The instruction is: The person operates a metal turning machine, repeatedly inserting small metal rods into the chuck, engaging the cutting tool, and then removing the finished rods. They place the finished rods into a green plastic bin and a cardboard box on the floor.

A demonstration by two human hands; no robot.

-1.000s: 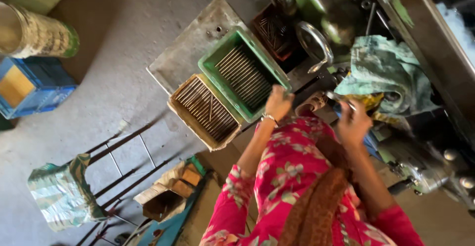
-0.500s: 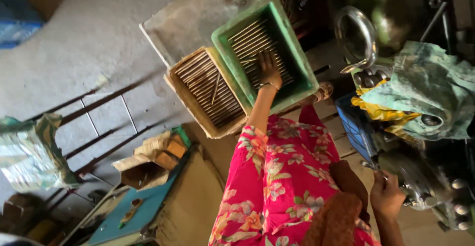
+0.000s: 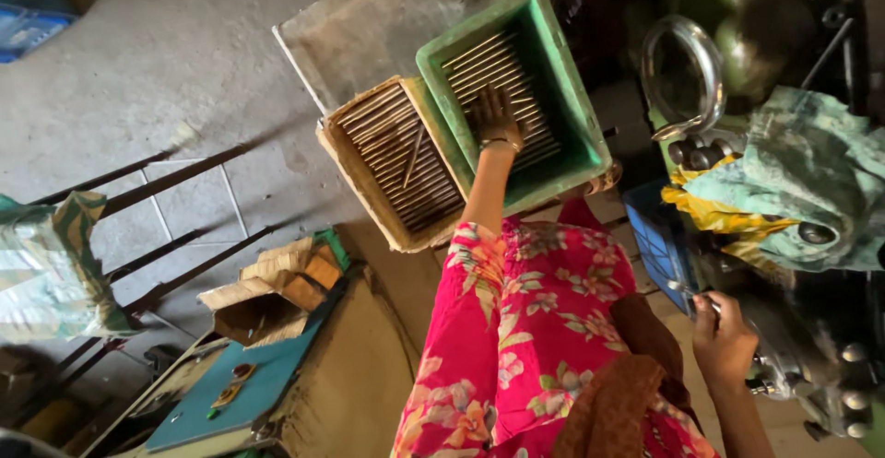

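Surface: bare grey concrete floor (image 3: 166, 62), dusty, patchy light. Grey metal worktop (image 3: 378, 25) sits low over it, holes drilled near the far edge. On the worktop: green plastic tray (image 3: 572, 117) and a tan wooden tray (image 3: 355, 168), touching side by side, both filled with thin metal rods lying in rows. One rod in the tan tray lies skewed across the others.

Room: dark metal bars (image 3: 175, 168) run across the floor left of the trays. Torn cardboard box (image 3: 263, 292) sits on a blue board (image 3: 249, 384) at lower left. Plastic-wrapped bundle (image 3: 46, 264) at the left edge. Right side: green machine with a shiny metal ring (image 3: 687, 80), a teal and yellow rag (image 3: 793, 191) draped over it, blue crate (image 3: 659, 246) below.

Left hand (image 3: 495, 117): flat, palm down, fingers spread on the rods (image 3: 489, 62) inside the green tray; grip on any rod can't be told from here. Right hand (image 3: 724, 338): grip closed around a small metal part at the machine, lower right.

Vs half a second ago: left hand stays in the green tray, about the same spot. Right hand has come up from low beside the body to the machine part. View has shifted, trays now sit further right and higher in frame
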